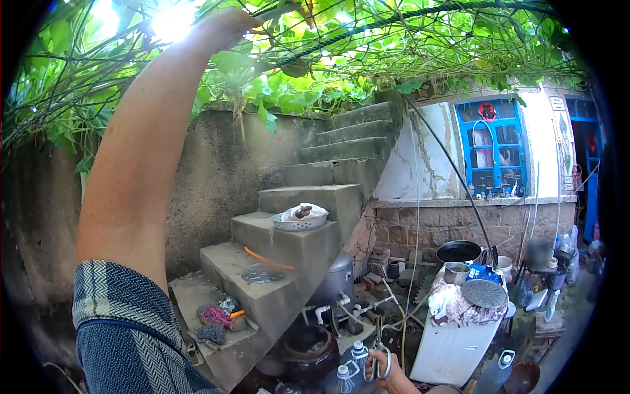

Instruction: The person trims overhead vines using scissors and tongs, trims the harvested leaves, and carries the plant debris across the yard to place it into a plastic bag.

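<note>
My left arm reaches high overhead, and my left hand is up among the leafy vines at the top of the view. Its fingers look closed by a greyish, stem-like length; glare and leaves hide what exactly they hold. A round, greenish-brown fruit hangs from the vines to the right of that hand. Low in the view, my right hand grips a pair of scissors by the pale grey handles, blades pointing up. Clear plastic bottles stand just left of the scissors.
Concrete steps climb behind, carrying a metal colander, an orange-handled tool and pink string. A dark rope crosses the vines. A white cabinet with pans stands right, beneath a blue window.
</note>
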Action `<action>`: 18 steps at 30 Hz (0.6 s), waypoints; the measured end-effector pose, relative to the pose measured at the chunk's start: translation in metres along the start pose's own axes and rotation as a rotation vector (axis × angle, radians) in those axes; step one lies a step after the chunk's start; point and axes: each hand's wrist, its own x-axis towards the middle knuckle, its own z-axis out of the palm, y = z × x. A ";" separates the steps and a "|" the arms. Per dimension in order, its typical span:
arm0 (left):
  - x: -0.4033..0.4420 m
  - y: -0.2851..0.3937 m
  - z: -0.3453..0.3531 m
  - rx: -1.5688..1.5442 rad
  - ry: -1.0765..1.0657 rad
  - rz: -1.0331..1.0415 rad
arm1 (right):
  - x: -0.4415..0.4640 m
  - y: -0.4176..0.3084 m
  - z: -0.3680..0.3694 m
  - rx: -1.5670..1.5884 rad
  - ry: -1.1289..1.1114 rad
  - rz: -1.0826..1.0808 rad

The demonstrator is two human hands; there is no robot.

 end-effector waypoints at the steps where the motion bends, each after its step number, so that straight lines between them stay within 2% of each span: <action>1: 0.014 -0.012 0.008 0.140 0.038 0.082 | -0.001 -0.002 0.000 -0.020 0.012 -0.012; 3: 0.040 -0.035 0.022 0.433 0.151 0.230 | -0.001 -0.004 -0.001 -0.026 0.026 -0.011; 4: 0.052 -0.048 0.027 0.393 0.212 0.324 | 0.000 -0.005 -0.002 -0.011 0.028 0.000; 6: 0.055 -0.040 0.026 0.168 0.219 0.158 | 0.002 -0.007 -0.005 0.006 0.023 0.010; 8: 0.047 -0.005 0.014 -0.195 0.102 -0.357 | 0.006 -0.006 -0.010 0.012 0.009 0.010; 11: 0.041 -0.001 0.013 -0.195 0.107 -0.307 | 0.010 -0.006 -0.015 0.059 0.001 0.029; 14: 0.050 0.000 0.016 -0.127 0.157 -0.257 | 0.015 -0.002 -0.011 0.130 0.036 -0.074; 16: 0.052 -0.008 0.022 -0.013 0.210 -0.154 | 0.015 -0.003 -0.007 0.128 0.028 -0.117; 18: 0.047 -0.025 0.026 0.299 0.256 0.069 | 0.015 -0.004 -0.006 0.100 0.021 -0.137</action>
